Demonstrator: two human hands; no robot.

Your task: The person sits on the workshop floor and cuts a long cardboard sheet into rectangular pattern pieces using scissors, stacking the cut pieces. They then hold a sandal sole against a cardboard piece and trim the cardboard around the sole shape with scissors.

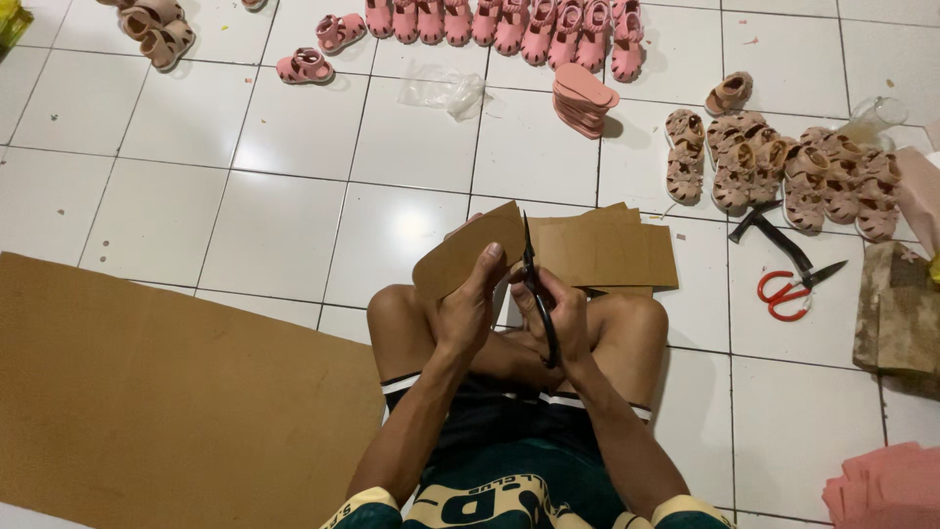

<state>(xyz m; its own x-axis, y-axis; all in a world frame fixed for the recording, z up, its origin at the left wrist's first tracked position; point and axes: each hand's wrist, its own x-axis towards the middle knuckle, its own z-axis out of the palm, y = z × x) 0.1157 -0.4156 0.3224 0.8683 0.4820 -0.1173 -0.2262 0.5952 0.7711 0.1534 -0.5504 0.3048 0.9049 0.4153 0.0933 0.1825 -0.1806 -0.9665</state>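
Note:
I sit cross-legged on a white tiled floor. My left hand [468, 306] grips a sole-shaped piece of brown cardboard [460, 253], thumb on top, held up in front of my knees. My right hand [560, 315] is closed around the handles of black scissors [534, 284], whose blades point up along the right edge of the cardboard piece. Behind the hands several cut brown cardboard sheets [607, 251] lie flat on the floor.
A large brown cardboard sheet [166, 392] covers the floor at left. Red-handled scissors [788, 290] and a black tool [769, 233] lie at right, near tan sandals [783, 167]. Pink sandals [509, 22], a stack of pink soles [583, 100], a plastic bag [446, 90] lie farther away.

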